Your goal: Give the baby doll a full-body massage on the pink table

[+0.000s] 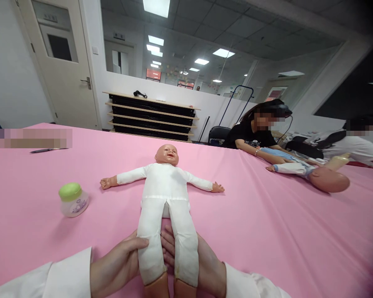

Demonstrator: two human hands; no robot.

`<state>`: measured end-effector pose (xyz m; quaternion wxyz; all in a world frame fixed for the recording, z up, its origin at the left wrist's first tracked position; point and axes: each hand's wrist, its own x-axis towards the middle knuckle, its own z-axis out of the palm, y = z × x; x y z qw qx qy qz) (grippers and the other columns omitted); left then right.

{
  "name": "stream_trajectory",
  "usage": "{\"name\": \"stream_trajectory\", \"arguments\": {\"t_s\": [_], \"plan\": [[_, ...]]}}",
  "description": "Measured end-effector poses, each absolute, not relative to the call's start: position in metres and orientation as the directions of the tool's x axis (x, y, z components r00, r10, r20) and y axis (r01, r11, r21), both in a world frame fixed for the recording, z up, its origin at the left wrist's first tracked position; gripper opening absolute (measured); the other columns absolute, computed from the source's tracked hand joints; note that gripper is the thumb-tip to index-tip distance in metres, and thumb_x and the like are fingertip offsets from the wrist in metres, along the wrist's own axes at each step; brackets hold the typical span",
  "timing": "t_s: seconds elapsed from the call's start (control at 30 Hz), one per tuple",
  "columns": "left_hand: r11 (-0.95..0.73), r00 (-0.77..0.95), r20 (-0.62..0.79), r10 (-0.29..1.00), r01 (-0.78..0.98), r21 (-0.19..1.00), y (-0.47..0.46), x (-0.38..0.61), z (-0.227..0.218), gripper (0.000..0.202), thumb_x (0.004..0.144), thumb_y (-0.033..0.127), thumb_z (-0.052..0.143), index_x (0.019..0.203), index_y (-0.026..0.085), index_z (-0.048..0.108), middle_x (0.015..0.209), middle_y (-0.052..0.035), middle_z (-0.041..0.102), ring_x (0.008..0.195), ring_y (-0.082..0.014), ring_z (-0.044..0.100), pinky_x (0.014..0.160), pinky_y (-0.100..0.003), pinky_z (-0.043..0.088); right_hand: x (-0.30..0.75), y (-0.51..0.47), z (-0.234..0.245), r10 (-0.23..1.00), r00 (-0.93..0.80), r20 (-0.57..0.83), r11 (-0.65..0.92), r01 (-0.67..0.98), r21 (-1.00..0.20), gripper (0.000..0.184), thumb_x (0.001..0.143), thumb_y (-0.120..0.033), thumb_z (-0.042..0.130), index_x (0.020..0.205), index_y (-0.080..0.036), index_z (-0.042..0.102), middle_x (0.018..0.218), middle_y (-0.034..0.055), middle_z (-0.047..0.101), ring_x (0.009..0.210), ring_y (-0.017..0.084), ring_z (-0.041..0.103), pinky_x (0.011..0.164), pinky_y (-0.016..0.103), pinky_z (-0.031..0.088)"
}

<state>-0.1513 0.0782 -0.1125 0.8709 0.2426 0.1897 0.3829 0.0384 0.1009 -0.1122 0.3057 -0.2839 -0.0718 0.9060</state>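
Observation:
A baby doll [164,186] with a white cloth body lies on its back on the pink tablecloth [267,231], arms spread, head away from me. My left hand [118,263] wraps round the doll's lower left-side leg, thumb on top. My right hand [202,260] grips the other lower leg, with its fingers showing between the two legs. Both wrists wear white sleeves.
A small jar with a green lid [73,200] stands left of the doll. A pen [48,150] lies far left. At the right, two other people sit with a second doll [311,174] and a feeding bottle [337,161]. A shelf [152,116] and door [65,62] stand behind.

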Motion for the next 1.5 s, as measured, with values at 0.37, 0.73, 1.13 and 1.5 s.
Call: {"name": "stream_trajectory", "arguments": {"t_s": [0.37,0.73,1.13,1.5], "plan": [[0.596,0.625,-0.176,0.761,-0.564,0.571,0.0772,-0.1530,-0.1138,0.055,0.084,0.020,0.050,0.138,0.017,0.038,0.118,-0.0121,0.060,0.110,-0.0272,0.054,0.097,-0.042,0.035,0.0385,0.1021,-0.1132,0.597,-0.630,-0.496,-0.800,-0.511,-0.313,0.029,0.082,-0.038,0.056,0.095,-0.013,0.065,0.107,0.0074,0.064,0.096,0.014,0.061,0.088,0.026,0.045],[0.598,0.619,-0.183,0.764,-0.571,0.563,0.0773,-0.1522,-0.1133,0.054,0.085,0.017,0.047,0.138,0.015,0.037,0.116,-0.0126,0.061,0.111,-0.0264,0.054,0.097,-0.040,0.036,0.0376,0.1015,-0.1134,0.612,-0.626,-0.484,-0.791,-0.489,-0.368,0.030,0.082,-0.039,0.057,0.096,-0.014,0.065,0.103,0.0077,0.065,0.093,0.014,0.062,0.082,0.023,0.047],[0.600,0.619,-0.185,0.763,-0.573,0.558,0.0784,-0.1518,-0.1111,0.055,0.084,0.016,0.047,0.138,0.015,0.037,0.116,-0.0126,0.061,0.111,-0.0263,0.054,0.097,-0.040,0.035,0.0383,0.1036,-0.1191,0.620,-0.618,-0.484,-0.785,-0.498,-0.370,0.029,0.083,-0.039,0.055,0.095,-0.015,0.067,0.104,0.0085,0.065,0.099,0.017,0.060,0.084,0.025,0.046],[0.597,0.617,-0.188,0.764,-0.567,0.568,0.0772,-0.1510,-0.1101,0.053,0.082,0.016,0.050,0.134,0.016,0.042,0.114,-0.0118,0.061,0.111,-0.0265,0.053,0.096,-0.041,0.036,0.0396,0.1034,-0.1155,0.590,-0.653,-0.476,-0.807,-0.502,-0.312,0.030,0.083,-0.037,0.057,0.098,-0.012,0.063,0.102,0.0062,0.065,0.095,0.013,0.060,0.086,0.025,0.043]]}}
